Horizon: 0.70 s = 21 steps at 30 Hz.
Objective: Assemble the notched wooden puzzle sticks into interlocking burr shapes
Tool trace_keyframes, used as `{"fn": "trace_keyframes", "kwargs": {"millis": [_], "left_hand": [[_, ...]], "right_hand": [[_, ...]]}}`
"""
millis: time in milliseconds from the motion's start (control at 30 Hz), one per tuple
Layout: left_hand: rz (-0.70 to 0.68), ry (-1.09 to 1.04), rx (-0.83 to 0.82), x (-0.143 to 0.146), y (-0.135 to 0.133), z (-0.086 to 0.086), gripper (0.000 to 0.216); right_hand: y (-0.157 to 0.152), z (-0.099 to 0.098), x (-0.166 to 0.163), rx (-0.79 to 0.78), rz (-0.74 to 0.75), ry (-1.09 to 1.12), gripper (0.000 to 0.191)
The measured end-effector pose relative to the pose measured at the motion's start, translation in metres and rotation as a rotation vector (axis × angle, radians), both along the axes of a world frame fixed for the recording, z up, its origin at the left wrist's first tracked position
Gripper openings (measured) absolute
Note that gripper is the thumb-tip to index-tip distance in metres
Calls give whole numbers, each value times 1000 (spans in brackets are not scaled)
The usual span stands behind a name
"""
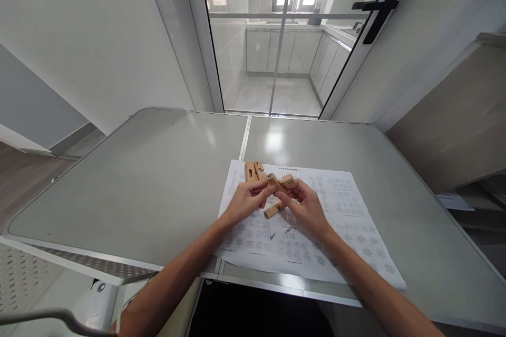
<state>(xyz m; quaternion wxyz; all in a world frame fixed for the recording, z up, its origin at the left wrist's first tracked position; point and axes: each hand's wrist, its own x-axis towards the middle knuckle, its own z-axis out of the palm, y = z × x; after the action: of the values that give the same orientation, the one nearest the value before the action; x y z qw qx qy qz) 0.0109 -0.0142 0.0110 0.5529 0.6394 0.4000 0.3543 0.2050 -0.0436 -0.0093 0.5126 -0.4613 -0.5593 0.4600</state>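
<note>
Over a printed sheet, my left hand point(250, 200) and my right hand point(306, 205) meet with their fingers closed. Between them are notched wooden puzzle pieces point(275, 181), pinched at the left by my left fingertips and at the right by my right fingers. One block end point(288, 179) sticks up beside my right fingers. Below the hands, another wooden piece point(273, 210) slants down toward the paper; whether it is held or lies there I cannot tell. Just beyond my left hand, two slotted wooden pieces point(250, 171) lie side by side on the sheet.
The white sheet point(336, 253) carries rows of small printed diagrams and lies on a grey folding table point(158, 184) with a seam across its middle. Past the far edge stands a glass door point(300, 63) with a black handle point(381, 8). A grey cable point(51, 316) runs at lower left.
</note>
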Motion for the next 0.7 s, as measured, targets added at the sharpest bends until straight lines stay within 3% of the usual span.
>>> {"fn": "trace_keyframes", "kwargs": {"millis": [200, 400, 700], "left_hand": [[49, -30, 22, 3, -4, 10, 40], [25, -62, -8, 3, -2, 4, 41], [200, -79, -26, -1, 7, -4, 42]], "right_hand": [[-3, 1, -2, 75, -32, -62, 31], [-4, 4, -3, 103, -53, -114, 27], [0, 0, -1, 281, 45, -372, 15]]}}
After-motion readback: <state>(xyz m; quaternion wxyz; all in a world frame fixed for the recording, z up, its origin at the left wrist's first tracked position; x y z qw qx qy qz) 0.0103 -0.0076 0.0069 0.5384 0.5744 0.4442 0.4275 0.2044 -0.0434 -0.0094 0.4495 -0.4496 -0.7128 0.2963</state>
